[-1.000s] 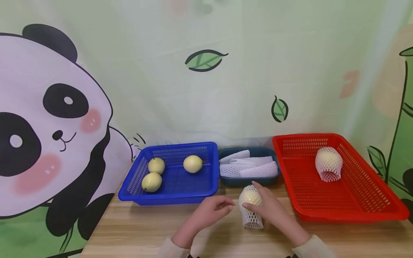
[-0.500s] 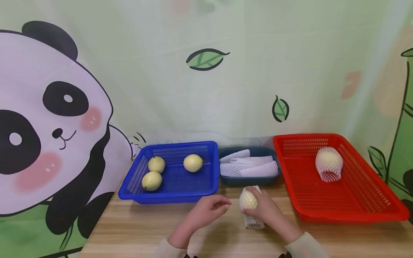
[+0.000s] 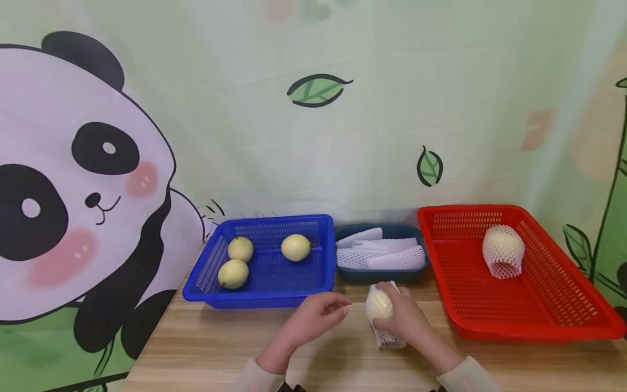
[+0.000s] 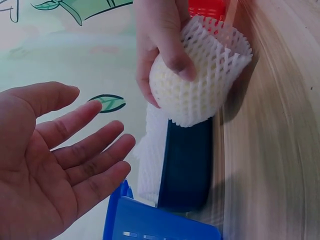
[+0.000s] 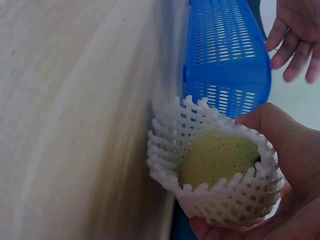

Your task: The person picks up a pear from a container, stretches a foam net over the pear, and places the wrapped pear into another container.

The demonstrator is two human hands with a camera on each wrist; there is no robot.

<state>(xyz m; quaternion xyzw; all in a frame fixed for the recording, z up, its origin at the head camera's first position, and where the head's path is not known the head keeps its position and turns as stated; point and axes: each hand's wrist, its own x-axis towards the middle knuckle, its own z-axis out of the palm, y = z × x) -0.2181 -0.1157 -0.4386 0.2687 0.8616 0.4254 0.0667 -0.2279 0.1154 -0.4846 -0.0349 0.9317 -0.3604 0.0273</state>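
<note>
The right hand [image 3: 404, 316] holds a round yellow fruit [image 5: 215, 157] in a white net [image 5: 225, 202], with its thumb and fingers curled around the net. This fruit is at the wooden table [image 3: 196, 348], in front of the dark tub [image 3: 382, 276]. The left hand [image 3: 315, 318] holds nothing. Its fingers are loose and a bit bent, just apart from the fruit. More nets [image 3: 397, 258] lie in the tub. On the left, three bare fruits [image 3: 295, 248] sit in a blue basket [image 3: 274, 298]. On the right, one netted fruit [image 3: 503, 247] sits in a red basket [image 3: 470, 288].
</note>
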